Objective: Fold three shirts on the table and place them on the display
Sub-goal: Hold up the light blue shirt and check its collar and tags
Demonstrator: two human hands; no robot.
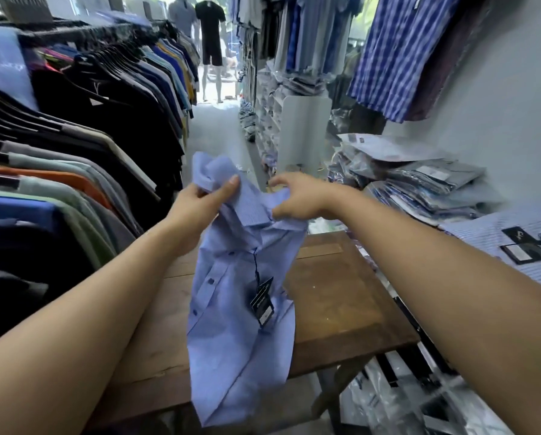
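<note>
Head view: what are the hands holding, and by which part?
A light blue shirt, by its top: left hand pinches bunched fabric beside the collar, right hand grips the other side.

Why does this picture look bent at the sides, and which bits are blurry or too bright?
Head view: the wide lens bows the clothes rack at the left edge; smear softens the plastic bags lower right; daylight washes out the doorway behind the mannequin; the blue shirt, gripped by the left hand and the right hand, is fairly sharp, its hang tag unreadable.
</note>
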